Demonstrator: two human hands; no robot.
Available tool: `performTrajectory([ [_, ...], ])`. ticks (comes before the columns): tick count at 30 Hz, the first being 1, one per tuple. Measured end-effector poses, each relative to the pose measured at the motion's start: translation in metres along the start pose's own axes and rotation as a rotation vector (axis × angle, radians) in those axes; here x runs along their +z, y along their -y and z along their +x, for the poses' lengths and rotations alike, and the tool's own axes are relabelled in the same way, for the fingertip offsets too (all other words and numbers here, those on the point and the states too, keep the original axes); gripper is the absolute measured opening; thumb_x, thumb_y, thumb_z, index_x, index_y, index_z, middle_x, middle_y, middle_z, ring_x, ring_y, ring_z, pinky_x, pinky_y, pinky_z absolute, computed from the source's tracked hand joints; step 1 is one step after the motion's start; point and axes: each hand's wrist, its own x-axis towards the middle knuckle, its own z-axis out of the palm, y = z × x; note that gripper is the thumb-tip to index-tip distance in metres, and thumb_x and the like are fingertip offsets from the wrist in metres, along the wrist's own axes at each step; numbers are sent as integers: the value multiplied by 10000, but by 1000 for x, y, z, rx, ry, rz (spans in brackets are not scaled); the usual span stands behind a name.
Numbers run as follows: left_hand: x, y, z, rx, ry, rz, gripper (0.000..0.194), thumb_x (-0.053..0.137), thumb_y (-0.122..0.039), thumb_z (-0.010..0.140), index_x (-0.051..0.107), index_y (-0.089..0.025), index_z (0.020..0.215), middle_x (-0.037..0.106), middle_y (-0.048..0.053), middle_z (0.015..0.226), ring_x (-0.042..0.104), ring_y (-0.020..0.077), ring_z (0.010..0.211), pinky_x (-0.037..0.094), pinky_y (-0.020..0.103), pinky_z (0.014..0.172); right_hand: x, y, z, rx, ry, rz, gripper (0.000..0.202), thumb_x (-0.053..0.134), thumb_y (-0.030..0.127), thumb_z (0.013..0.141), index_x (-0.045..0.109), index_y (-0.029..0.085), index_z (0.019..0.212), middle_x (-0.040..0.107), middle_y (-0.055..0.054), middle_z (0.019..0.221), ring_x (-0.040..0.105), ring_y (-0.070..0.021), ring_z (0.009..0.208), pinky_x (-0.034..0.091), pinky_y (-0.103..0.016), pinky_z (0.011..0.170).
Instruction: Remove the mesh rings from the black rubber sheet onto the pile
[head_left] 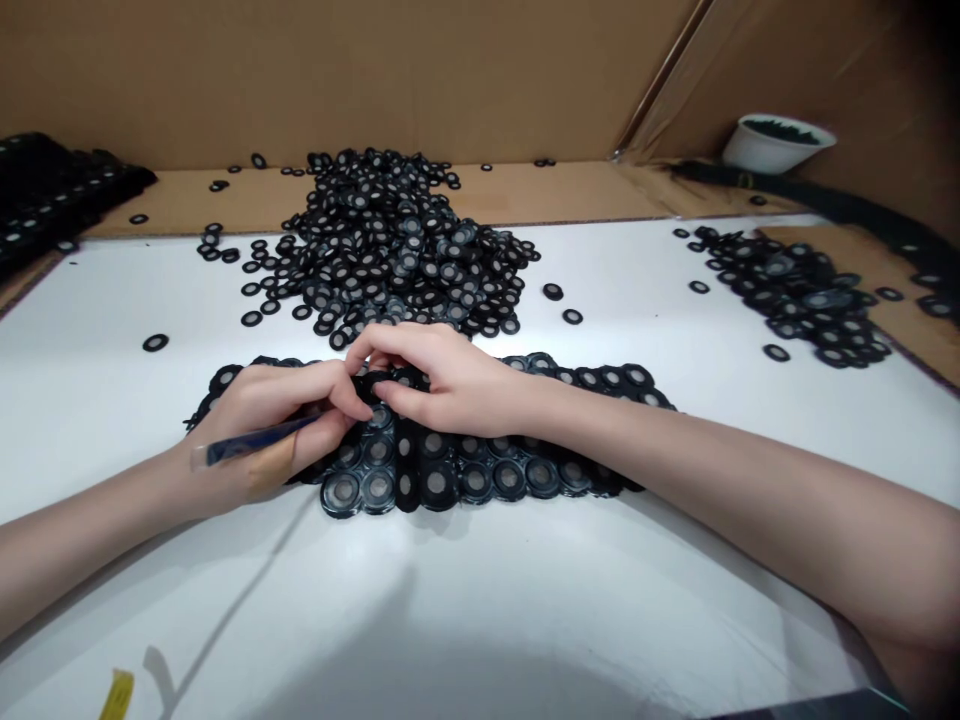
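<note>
1. A white tabletop point(487, 570) spreads before me, backed by a brown cardboard wall point(450, 80).
2. Directly under my hands lies a sheet of black discs point(540, 477), joined in rows, each disc pale-centred.
3. Just beyond it rises a large heap of loose discs point(397, 240); a smaller heap point(802, 290) lies far right.
4. My right hand point(446, 375) arches over the sheet, thumb and index finger nearly closed around one disc; I cannot tell if they pinch it.
5. My left hand point(274, 405) is closed around a slim tool, its fingertips at the sheet near my right hand.
6. A white cup point(769, 150) stands back right.
7. The slim tool point(255, 442), blue with a clear end, points down-left.
8. That one disc point(367, 387) sits between my fingertips.
</note>
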Motion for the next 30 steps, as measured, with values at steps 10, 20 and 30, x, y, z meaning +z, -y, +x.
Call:
performTrajectory([
  [10,1,-2,-2,-58,-37,71,165,459,-207,877,595,-196,783,598,-37,653,454,66,513,325,196,478,0,-1,0,-13,6,-32,216,449,54,802,523,151,979,593,-8,864,526,-132,797,396,-262,737],
  [20,0,0,-2,-32,-15,60,137,470,-199,870,590,-202,803,608,-37,672,457,63,512,326,190,477,0,0,0,-2,-1,-10,221,456,52,793,530,155,974,594,-10,874,536,-136,805,395,-266,737],
  [30,0,0,0,-4,7,35,151,449,-178,878,569,-196,788,545,-48,605,408,55,492,313,167,475,1,0,0,-3,-15,15,236,471,66,776,554,140,985,591,-18,848,537,-147,800,394,-271,735],
])
